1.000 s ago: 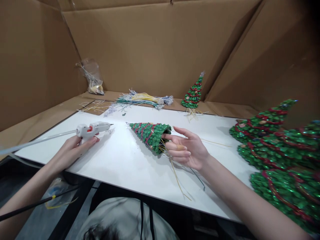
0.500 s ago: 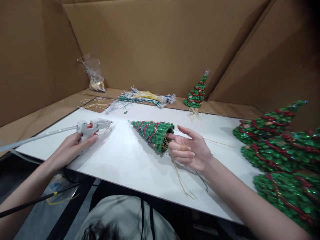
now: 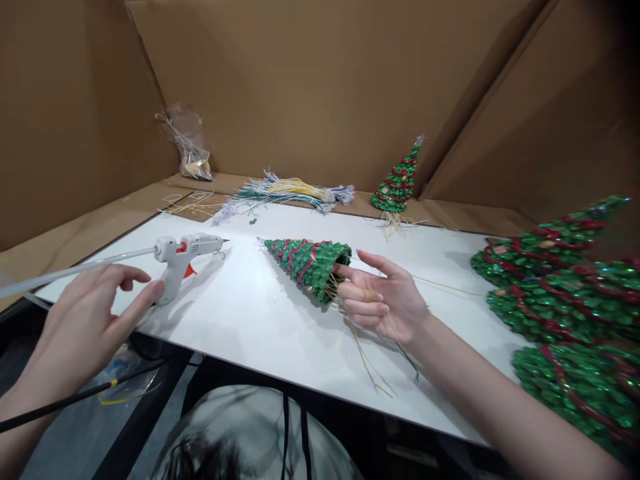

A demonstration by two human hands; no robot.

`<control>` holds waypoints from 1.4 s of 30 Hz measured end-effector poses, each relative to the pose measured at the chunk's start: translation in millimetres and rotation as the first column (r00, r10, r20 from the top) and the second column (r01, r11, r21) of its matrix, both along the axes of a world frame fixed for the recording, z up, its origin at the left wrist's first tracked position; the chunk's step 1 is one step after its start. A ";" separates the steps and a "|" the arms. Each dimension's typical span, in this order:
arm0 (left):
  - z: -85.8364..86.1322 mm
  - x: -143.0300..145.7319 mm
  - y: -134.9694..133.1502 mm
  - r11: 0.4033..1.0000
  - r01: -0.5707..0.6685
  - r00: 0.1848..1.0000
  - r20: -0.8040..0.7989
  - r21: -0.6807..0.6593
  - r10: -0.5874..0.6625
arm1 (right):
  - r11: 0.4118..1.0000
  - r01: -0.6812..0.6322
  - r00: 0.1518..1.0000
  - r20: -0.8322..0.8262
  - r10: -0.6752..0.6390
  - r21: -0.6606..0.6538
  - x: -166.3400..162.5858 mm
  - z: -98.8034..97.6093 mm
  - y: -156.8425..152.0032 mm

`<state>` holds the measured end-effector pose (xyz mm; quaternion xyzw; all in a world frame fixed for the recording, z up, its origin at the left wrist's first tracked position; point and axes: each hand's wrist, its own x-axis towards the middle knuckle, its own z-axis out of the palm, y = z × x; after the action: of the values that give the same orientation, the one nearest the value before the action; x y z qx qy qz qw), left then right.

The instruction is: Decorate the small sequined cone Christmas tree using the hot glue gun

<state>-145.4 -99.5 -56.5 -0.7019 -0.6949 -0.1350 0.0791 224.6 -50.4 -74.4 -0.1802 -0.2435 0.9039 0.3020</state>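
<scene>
My left hand (image 3: 103, 313) is open beside the white glue gun (image 3: 176, 267), with its thumb tip close to the handle. The gun stands on the board, nozzle to the right, with a clear glue stick (image 3: 95, 263) out of its back. A small green Christmas tree (image 3: 305, 261) lies on its side, tip to the left. The index finger of my right hand (image 3: 377, 300) reaches into the hollow base, while the other fingers are curled and the thumb is raised. Thin yellow wires (image 3: 363, 353) trail from the base beneath that hand. My fingertip inside is hidden.
Several more decorated trees (image 3: 565, 287) lie at the right, and one tree (image 3: 399, 180) stands at the back. Bundled wires (image 3: 295, 192) and a plastic bag (image 3: 193, 143) sit along the rear. Cardboard walls (image 3: 320, 87) enclose the white board (image 3: 240, 320). A black cord (image 3: 65, 403) crosses at lower left.
My left hand has let go of the glue gun's handle and drawn back to the left, fingers loosened. The right hand keeps its finger in the tree's base.
</scene>
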 end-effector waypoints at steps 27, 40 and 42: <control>-2.2 173.0 30.3 0.408 0.900 0.393 0.115 0.156 -0.912 | 0.998 0.062 0.991 -0.114 -0.063 -0.016 -10.5 -4.4 -6.5; -3.4 177.0 27.7 0.431 0.884 0.437 0.007 0.182 -0.899 | 0.992 0.128 0.990 -0.057 -0.128 0.001 -11.5 -4.3 -7.6; -4.3 177.9 27.7 0.429 0.881 0.443 -0.031 0.196 -0.896 | 0.991 0.133 0.989 -0.061 -0.132 0.005 -11.8 -4.8 -7.6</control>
<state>32.4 -71.8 -60.7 -0.9458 -0.2082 -0.2469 0.0332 212.8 -58.0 -79.2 -0.1670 -0.2256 0.8859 0.3694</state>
